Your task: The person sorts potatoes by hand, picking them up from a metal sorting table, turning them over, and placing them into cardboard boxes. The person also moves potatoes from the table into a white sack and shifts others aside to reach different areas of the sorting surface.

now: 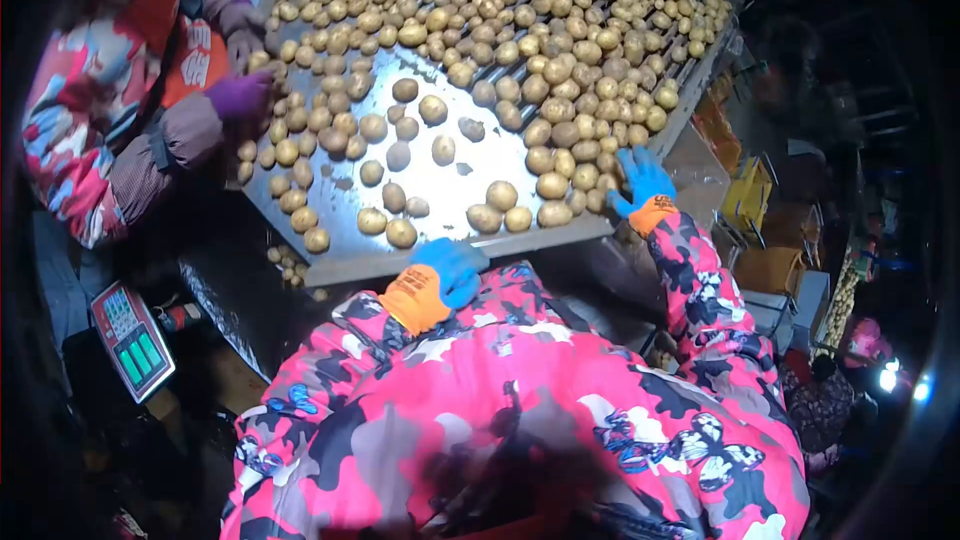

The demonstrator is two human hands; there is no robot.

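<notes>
A metal sorting table (455,180) is covered with many yellow-brown potatoes (520,30), thick at the far end and sparse near me. My left hand (450,270), in a blue glove with an orange cuff, rests curled on the table's near edge, holding nothing I can see. In a matching blue glove, my right hand (640,178) lies with fingers spread on potatoes at the table's near right corner. My sleeves are pink camouflage with butterflies.
A co-worker in a red patterned jacket stands at the left, a purple-gloved hand (240,95) among the potatoes. A weighing scale (132,340) sits low left. Crates and yellow bags (750,195) stand at the right. Several potatoes (290,265) lie below the table's left edge.
</notes>
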